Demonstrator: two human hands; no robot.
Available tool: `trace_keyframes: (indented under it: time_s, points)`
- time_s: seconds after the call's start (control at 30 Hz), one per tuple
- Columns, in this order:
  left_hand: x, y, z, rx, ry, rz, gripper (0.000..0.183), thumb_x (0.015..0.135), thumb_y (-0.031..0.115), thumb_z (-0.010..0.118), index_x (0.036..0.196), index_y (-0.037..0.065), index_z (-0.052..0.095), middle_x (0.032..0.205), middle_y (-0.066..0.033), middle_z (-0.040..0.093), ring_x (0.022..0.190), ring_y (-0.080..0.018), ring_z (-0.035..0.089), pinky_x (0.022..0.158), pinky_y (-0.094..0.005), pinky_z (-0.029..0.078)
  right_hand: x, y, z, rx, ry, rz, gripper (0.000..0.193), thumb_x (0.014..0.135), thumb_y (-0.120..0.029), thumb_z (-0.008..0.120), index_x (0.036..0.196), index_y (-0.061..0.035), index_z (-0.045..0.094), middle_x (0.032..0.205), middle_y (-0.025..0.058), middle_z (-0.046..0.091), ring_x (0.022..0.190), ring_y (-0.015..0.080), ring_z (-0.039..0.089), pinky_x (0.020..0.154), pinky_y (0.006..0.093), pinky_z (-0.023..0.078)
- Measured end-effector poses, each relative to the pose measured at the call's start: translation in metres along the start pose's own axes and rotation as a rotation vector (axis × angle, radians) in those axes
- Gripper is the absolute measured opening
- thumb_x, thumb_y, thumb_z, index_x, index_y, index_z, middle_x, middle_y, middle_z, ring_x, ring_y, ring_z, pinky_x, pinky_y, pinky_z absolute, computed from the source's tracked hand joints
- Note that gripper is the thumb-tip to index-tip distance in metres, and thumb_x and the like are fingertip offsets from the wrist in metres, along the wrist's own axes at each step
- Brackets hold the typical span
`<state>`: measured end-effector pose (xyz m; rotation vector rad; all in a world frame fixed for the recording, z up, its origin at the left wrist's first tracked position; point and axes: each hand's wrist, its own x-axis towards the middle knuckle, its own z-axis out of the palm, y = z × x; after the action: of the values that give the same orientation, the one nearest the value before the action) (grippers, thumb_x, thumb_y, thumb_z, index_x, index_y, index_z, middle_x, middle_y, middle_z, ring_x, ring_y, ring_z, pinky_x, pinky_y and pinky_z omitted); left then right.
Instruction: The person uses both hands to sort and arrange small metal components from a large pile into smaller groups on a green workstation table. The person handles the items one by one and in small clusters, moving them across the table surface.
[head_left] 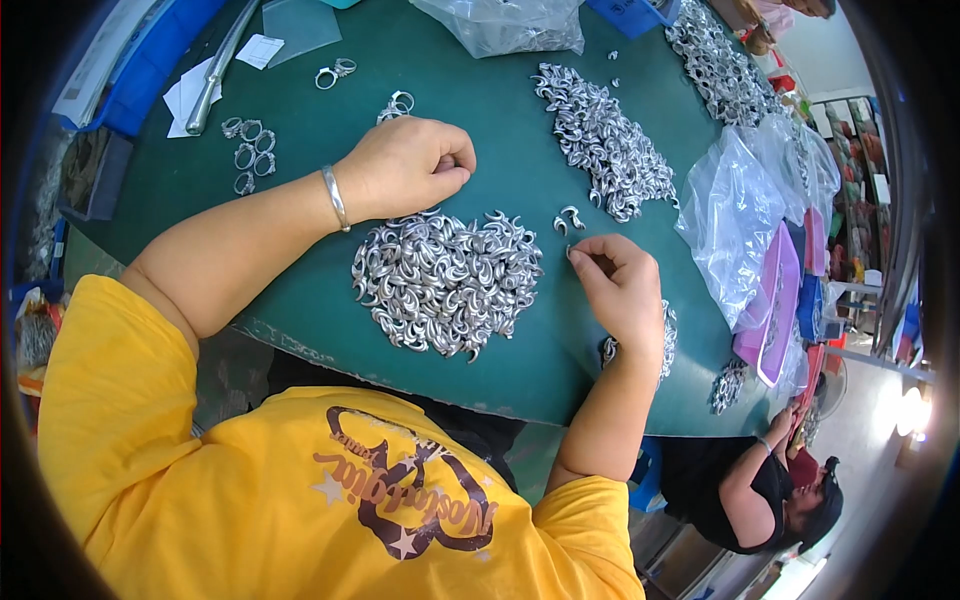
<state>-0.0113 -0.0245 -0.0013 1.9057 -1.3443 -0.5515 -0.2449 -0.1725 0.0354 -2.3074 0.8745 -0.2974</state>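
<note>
My left hand (405, 168), with a bangle on its wrist, is curled closed above the far edge of a large pile of silvery crescent-shaped metal pieces (445, 280). Whatever its fingers may hold is hidden. Right of that pile, my right hand (622, 290) pinches a small crescent piece (569, 251) between thumb and forefinger. Just beyond those fingertips lie a few loose crescents (570, 216). A second crescent pile (605, 140) spreads farther off. Partly covered by my right wrist is a smaller heap of metal pieces (667, 340). Past my left hand lies a ring (402, 102).
Several rings (245, 157) and a tapered metal rod (212, 85) lie at left on the green table (480, 385). Clear plastic bags (735, 215) and a purple tray (770, 305) occupy the right. A person in black (740, 490) works at right; another is at far right.
</note>
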Motion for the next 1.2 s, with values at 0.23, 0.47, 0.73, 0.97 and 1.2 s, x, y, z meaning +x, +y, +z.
trace_keyframes:
  time_s: [0.23, 0.47, 0.73, 0.97, 1.2]
  points:
    - [0.001, 0.000, 0.002, 0.014, 0.009, 0.037, 0.008, 0.082, 0.011, 0.066, 0.086, 0.004, 0.067, 0.072, -0.0063, 0.063, 0.063, -0.0156, 0.061, 0.060, -0.0288, 0.049, 0.005, -0.010, 0.014, -0.066, 0.159, -0.240, 0.009, 0.078, 0.002, 0.067, 0.087, -0.0007, 0.069, 0.081, 0.0122, 0.061, 0.069, 0.0284, 0.060, 0.062, 0.0359, 0.049]
    - [0.000, -0.002, 0.001, 0.006, 0.021, 0.029, 0.009, 0.082, 0.011, 0.066, 0.087, 0.003, 0.068, 0.072, -0.0064, 0.064, 0.063, -0.0152, 0.061, 0.060, -0.0287, 0.049, 0.007, 0.003, 0.009, -0.153, 0.154, -0.309, 0.012, 0.075, 0.004, 0.066, 0.086, -0.0020, 0.067, 0.083, 0.0118, 0.061, 0.080, 0.0319, 0.059, 0.070, 0.0403, 0.049]
    - [0.001, 0.000, -0.001, -0.012, -0.008, -0.015, 0.009, 0.082, 0.011, 0.066, 0.087, 0.003, 0.067, 0.070, -0.0059, 0.063, 0.063, -0.0147, 0.060, 0.060, -0.0286, 0.049, 0.002, -0.008, 0.021, -0.274, 0.120, -0.266, 0.006, 0.076, -0.005, 0.070, 0.081, -0.0013, 0.067, 0.077, 0.0122, 0.063, 0.075, 0.0325, 0.062, 0.069, 0.0407, 0.050]
    - [-0.001, -0.002, 0.000, 0.012, 0.017, 0.028, 0.009, 0.082, 0.011, 0.066, 0.087, 0.003, 0.067, 0.070, -0.0059, 0.062, 0.062, -0.0147, 0.059, 0.060, -0.0283, 0.048, -0.002, -0.028, 0.015, 0.241, -0.073, -0.299, 0.010, 0.078, 0.001, 0.067, 0.088, 0.0002, 0.069, 0.081, 0.0110, 0.066, 0.066, 0.0205, 0.063, 0.062, 0.0302, 0.051]
    - [0.002, 0.000, 0.001, -0.009, 0.007, 0.017, 0.009, 0.082, 0.010, 0.066, 0.087, 0.003, 0.067, 0.070, -0.0061, 0.063, 0.062, -0.0150, 0.060, 0.059, -0.0284, 0.048, 0.004, 0.012, -0.004, -0.043, 0.135, 0.006, 0.009, 0.080, -0.002, 0.067, 0.088, 0.0030, 0.068, 0.080, 0.0141, 0.066, 0.066, 0.0221, 0.063, 0.063, 0.0322, 0.050]
